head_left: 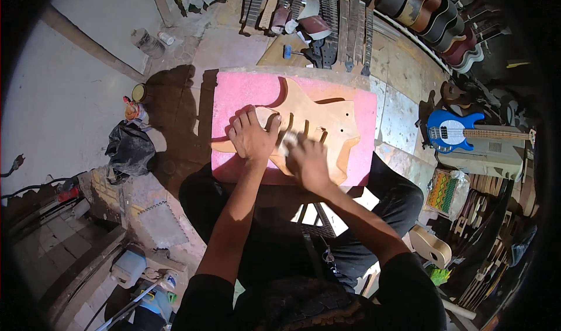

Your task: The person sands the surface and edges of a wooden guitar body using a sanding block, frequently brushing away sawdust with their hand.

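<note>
An unpainted, light wooden guitar body (336, 147), with cut slots and small holes, lies on a pink pad (231, 88) across my lap. My left hand (254, 135) rests on the left part of the body, fingers spread and thumb out. Just to its right, my right hand (307, 161) is over the body's lower middle, its fingers smeared by motion. A pale, blurred thing shows at those fingertips; I cannot tell what it is or whether they grip it.
Guitar necks (350, 33) lie beyond the pad, near hanging guitar bodies (421, 9). A blue bass (456, 129) and stacked wooden parts stand at the right. A black bag (128, 150), small cans and a plastic jug (128, 267) sit at the left.
</note>
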Available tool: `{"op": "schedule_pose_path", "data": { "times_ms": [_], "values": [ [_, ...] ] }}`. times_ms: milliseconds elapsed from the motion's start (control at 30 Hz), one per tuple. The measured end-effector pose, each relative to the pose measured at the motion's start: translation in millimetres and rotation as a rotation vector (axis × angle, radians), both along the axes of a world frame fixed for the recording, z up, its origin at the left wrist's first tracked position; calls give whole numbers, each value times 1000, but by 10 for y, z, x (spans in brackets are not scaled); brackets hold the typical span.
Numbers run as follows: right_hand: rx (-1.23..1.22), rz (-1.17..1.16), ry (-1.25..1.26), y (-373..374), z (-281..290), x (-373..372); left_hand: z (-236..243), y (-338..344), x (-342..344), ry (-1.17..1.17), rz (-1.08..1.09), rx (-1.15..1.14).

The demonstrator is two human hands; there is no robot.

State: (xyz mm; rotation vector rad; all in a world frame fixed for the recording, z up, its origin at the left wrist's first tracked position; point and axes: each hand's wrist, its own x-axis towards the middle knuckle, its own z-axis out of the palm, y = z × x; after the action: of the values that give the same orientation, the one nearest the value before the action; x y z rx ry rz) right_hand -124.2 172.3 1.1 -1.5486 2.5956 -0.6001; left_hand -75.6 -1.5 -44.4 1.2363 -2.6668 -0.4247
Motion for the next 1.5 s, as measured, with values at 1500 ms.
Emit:
{"op": "schedule_pose_path", "data": {
  "times_ms": [1500],
  "values": [
    [-975, -885, -800, 1968, 182, -750, 247, 1999, -822, -287, -1173, -75]
  ]
}}
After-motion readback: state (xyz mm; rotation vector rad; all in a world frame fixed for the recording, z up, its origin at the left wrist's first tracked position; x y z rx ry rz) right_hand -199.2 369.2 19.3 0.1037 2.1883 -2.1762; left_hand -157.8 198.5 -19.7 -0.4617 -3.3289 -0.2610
